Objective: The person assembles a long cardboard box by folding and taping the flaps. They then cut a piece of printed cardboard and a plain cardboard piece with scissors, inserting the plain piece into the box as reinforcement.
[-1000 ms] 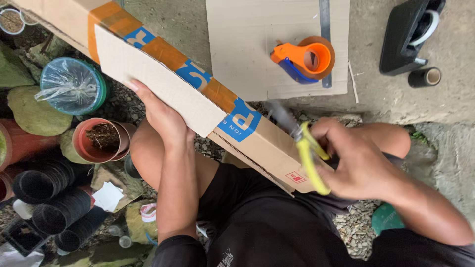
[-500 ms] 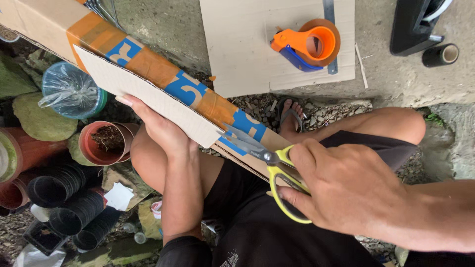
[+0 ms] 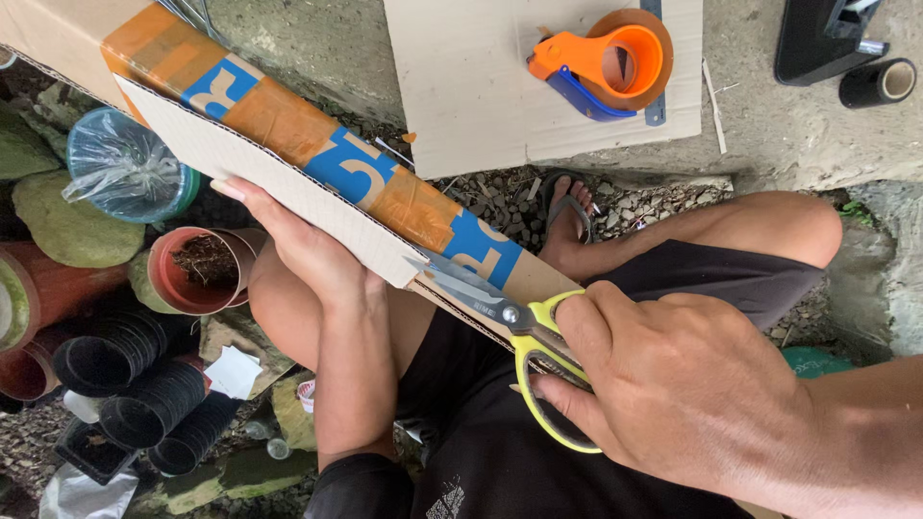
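Note:
A long cardboard box [image 3: 288, 144] with brown tape and blue printing lies slanted across my lap. My left hand [image 3: 308, 252] supports it from underneath, palm against a pale flap. My right hand [image 3: 673, 384] grips yellow-handled scissors [image 3: 524, 332], whose blades are apart at the lower end of the box, biting into the flap's edge.
On the concrete ledge ahead lie a flat cardboard sheet [image 3: 481, 86], an orange tape dispenser [image 3: 606, 60], a black tape dispenser [image 3: 817, 38] and a dark tape roll [image 3: 877, 83]. To the left sit terracotta pots [image 3: 197, 269], stacked black pots [image 3: 144, 404] and a plastic-covered pot [image 3: 125, 168].
My right hand brought the scissors from beside the box to its lower end, and the blades now cut into the flap. The view moved closer; the left hand stays under the box.

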Available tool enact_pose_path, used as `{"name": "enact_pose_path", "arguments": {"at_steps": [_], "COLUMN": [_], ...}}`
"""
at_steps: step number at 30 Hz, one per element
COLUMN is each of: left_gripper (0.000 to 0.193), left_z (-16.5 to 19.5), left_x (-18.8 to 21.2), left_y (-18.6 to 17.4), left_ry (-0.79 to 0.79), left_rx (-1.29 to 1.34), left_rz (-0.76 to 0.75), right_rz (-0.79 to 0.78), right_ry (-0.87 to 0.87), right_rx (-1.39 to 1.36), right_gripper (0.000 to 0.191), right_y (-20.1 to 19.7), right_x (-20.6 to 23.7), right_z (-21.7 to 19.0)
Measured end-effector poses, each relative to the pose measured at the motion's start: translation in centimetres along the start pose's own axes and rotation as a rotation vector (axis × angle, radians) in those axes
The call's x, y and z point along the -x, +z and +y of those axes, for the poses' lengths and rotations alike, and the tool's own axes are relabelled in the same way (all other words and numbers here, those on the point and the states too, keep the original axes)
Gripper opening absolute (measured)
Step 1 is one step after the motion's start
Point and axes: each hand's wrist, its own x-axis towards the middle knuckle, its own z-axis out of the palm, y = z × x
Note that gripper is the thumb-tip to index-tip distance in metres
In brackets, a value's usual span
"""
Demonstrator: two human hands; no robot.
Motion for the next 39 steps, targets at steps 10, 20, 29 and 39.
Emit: {"name": "enact_pose_path", "arguments": {"at_steps": [10,20,29,39], "left_gripper": [0.076,0.068,0.078,0.080], "left_z": [-0.6,-3.0,-9.0,-9.1], "left_x": [0.1,-2.2,-10.4,-13.0], "left_y": [-0.5,0.7,8.6,11.5], "left_ry": [0.063,-0.100,-0.105,-0.090], "left_rx": [-0.061,-0.103,-0.539,-1.019], "left_rz": [-0.021,-0.019,-0.214,-0.123], "right_rz": [0.052,0.187,0.529,0.617], "right_ry": [-0.037,-0.044,-0.108,-0.034], "right_rx": [-0.025,-0.140,-0.434,-0.586], "right_gripper": [0.042,0.030,0.024,0.023], "right_y": [-0.2,2.4,10.8,13.0], "right_x": [-0.2,-1.9,-11.2,-16.4], "right_z": [-0.1,3.8,12.7,14.6]}}
